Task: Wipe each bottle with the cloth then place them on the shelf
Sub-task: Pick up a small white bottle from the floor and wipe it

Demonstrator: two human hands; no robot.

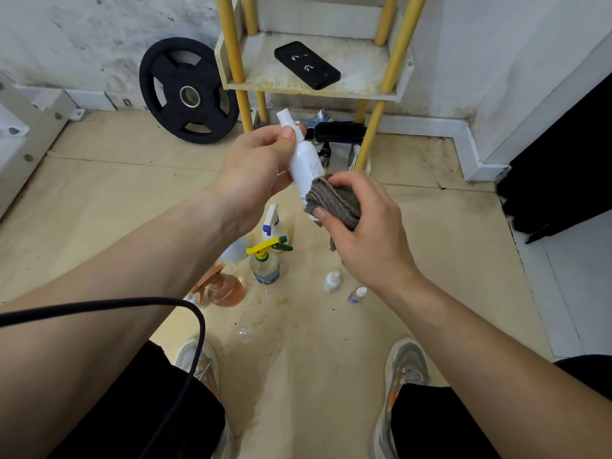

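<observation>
My left hand (255,167) grips a white spray bottle (306,160) near its neck, tilted, above the floor. My right hand (361,223) holds a grey-brown cloth (334,200) wrapped around the bottle's lower end. Below on the floor stand several more bottles: a clear one with a yellow-green trigger (266,260), an orange one (223,286), a white-blue sprayer (273,223), and two small dropper bottles (332,281) (357,295). The shelf (361,82) with yellow posts stands ahead.
A black phone (306,64) lies on the shelf board. A black weight plate (187,91) leans on the wall to the shelf's left. Dark clutter sits under the shelf. A black cable (195,326) crosses my left arm. My shoes (405,369) are at the bottom.
</observation>
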